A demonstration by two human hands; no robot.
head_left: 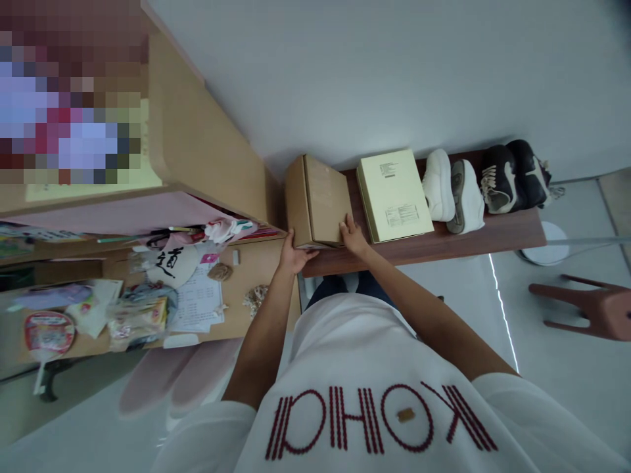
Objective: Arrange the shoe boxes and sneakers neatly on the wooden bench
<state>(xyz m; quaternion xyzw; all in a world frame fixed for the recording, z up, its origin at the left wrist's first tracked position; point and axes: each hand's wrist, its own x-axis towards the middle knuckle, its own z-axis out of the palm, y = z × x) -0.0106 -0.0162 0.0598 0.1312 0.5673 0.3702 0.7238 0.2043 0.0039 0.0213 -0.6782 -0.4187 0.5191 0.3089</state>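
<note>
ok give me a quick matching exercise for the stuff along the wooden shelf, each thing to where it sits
Things:
1 cardboard box
2 pale yellow box
3 white sneakers
4 black sneakers

Places:
a between the pale yellow box and the black sneakers
b at the end of the wooden shelf farthest from the hands
c touched by the left hand and right hand
d between the cardboard box and the white sneakers

Pairs: 1c, 2d, 3a, 4b

Your left hand [294,255] and right hand [353,236] hold a matt cardboard box [320,200], with a smooth yellow card box [394,195] to their right on a satin wooden shelf [424,246].
</note>
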